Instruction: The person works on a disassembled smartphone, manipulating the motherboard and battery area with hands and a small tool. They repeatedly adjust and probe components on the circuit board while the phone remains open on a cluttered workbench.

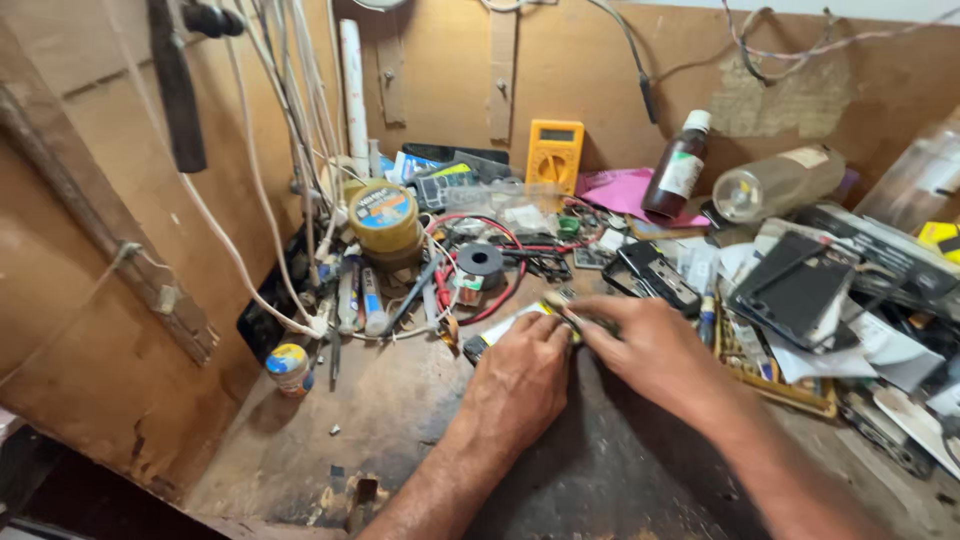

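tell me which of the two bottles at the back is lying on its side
The clear plastic bottle lies on its side, its open mouth turned left. The brown bottle with the white cap beside it stands leaning against the wall.

A worn, dark-stained wooden workbench carries everything. Left of the hands a small round tin sits alone. Beyond them lie pens, a black solder spool and a yellow multimeter. To their right, dark phone parts and papers pile up.
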